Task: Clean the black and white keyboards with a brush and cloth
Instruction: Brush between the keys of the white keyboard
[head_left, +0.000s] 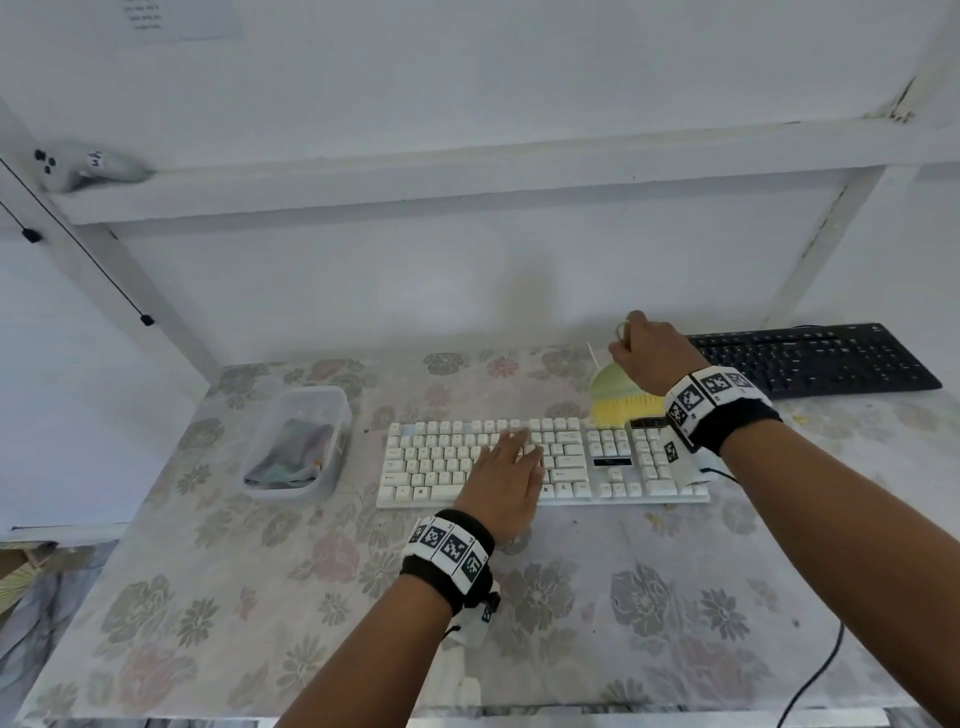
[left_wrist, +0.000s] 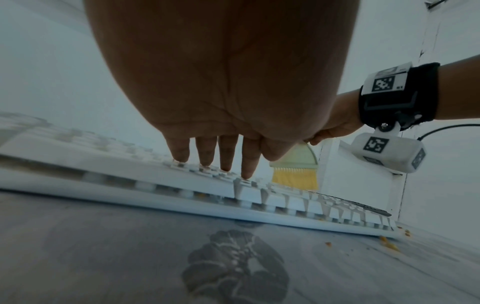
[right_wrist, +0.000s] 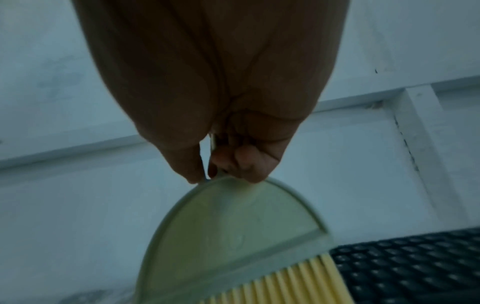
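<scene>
A white keyboard (head_left: 431, 462) lies across the middle of the floral table. My left hand (head_left: 511, 467) lies flat on its keys, straight fingers (left_wrist: 226, 156) pressing down. My right hand (head_left: 652, 353) grips the handle of a pale green brush (head_left: 615, 387) with yellow bristles (left_wrist: 296, 179) at the keyboard's back right edge. In the right wrist view the fingers (right_wrist: 244, 164) curl round the top of the brush (right_wrist: 233, 226). A black keyboard (head_left: 815, 358) lies at the back right. A folded cloth (head_left: 293, 457) sits in a clear tub.
The clear plastic tub (head_left: 332, 410) stands left of the white keyboard. Orange crumbs (left_wrist: 389, 244) lie on the table by the keyboard's right end. A white shelf beam (head_left: 467, 176) runs overhead at the back. A black cable (head_left: 815, 670) hangs near the front right edge.
</scene>
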